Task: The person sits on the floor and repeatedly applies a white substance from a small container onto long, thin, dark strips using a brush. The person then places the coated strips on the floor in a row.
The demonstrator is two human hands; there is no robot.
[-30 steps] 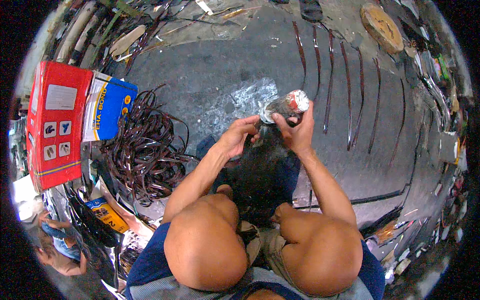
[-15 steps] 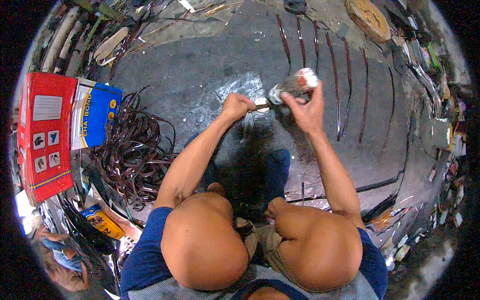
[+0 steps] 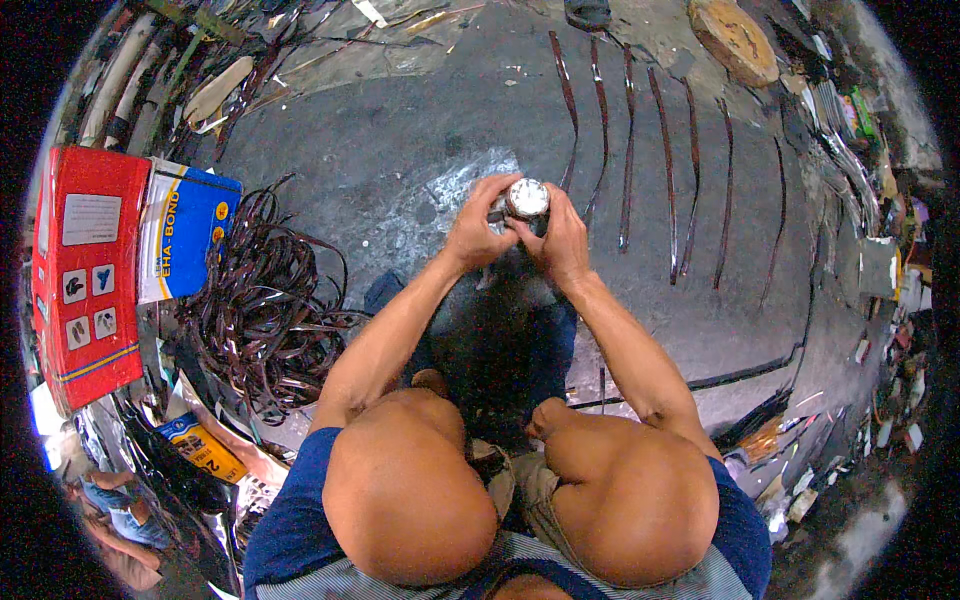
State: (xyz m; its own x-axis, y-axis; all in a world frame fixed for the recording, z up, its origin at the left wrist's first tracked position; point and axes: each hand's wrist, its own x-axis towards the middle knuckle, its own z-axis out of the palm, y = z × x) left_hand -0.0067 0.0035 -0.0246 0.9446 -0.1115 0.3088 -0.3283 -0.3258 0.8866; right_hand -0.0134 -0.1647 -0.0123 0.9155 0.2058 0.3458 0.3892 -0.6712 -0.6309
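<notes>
- Held a small cylinder [image 3: 527,198] between both hands, out beyond the knees [image 3: 410,500], with a round white end turned up; could not tell of any contact with the dark floor [image 3: 340,150] below
- Curled the left hand [image 3: 478,228] partway round, fingers along the cylinder's left and far edge, thumb on the near side
- Pressed the right hand [image 3: 560,243] against the right side, fingers bent along it, thumb reaching left near the other thumb
- Could not tell of anything thinner pinched between the fingertips
- Judged the step in hand as steadying or turning the cylinder two-handed; judged an even, firm hold and small finger movements needed for the next move
- Saw a pale smear [image 3: 470,180] just left, on the floor
- Saw spaced brown strips [image 3: 629,150] to the right, running near to far
- Saw a tangled brown heap [image 3: 265,310] to the left, beside a blue-and-white box [image 3: 195,235], with a red box [image 3: 95,270] farther left
- Saw a round wooden block [image 3: 733,42] at far right
</notes>
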